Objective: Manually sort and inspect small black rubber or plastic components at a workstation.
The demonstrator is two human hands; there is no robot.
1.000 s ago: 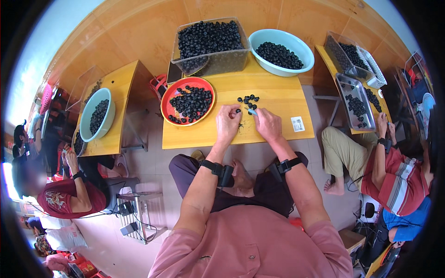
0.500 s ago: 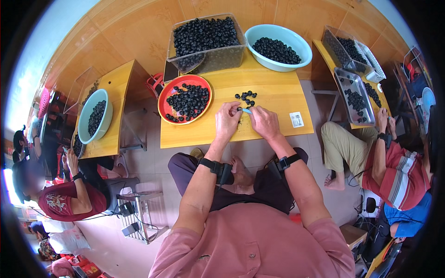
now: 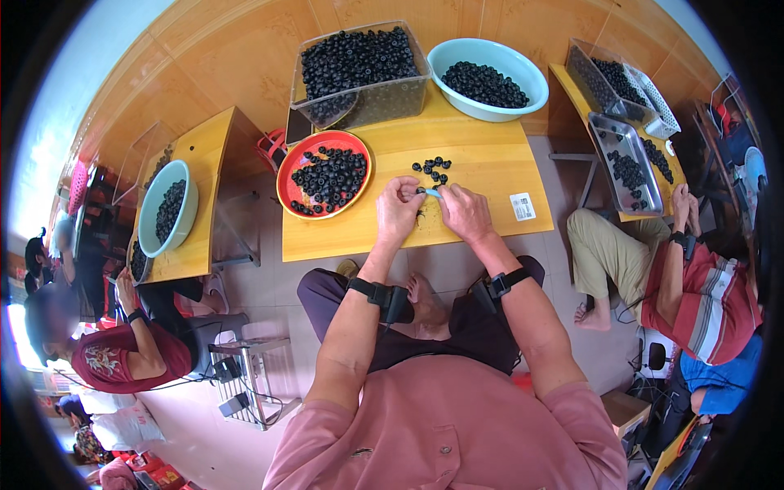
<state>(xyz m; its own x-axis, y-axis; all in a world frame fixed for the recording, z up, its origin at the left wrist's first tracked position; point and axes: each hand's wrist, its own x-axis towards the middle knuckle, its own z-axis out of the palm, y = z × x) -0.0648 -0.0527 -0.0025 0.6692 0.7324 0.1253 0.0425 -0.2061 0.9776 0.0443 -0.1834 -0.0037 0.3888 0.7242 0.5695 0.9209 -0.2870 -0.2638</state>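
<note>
Over the near part of the yellow table [image 3: 494,151], my left hand [image 3: 398,212] is closed, pinching a small round black piece [image 3: 420,190] between thumb and fingers. My right hand [image 3: 465,216] grips a small light-blue-handled tool [image 3: 434,193], its end against that piece; the fingers hide most of the tool. Just beyond my hands lies a loose group of several black pieces [image 3: 433,166], some showing a hole. To the left stands a red round tray [image 3: 287,188] with a yellow rim, holding a heap of the same pieces. Dark specks lie below my fingers.
At the table's back are a clear plastic bin [image 3: 392,100] and a light-blue basin [image 3: 490,114], both filled with black pieces. A white label [image 3: 523,207] lies at right. Co-workers [image 3: 122,351] sit at side tables left and right. A metal stool [image 3: 253,384] stands at lower left.
My hands stay nearly in place, the tool still against the piece. The whole view has shifted slightly. At the right table, the co-worker's hands have come closer together.
</note>
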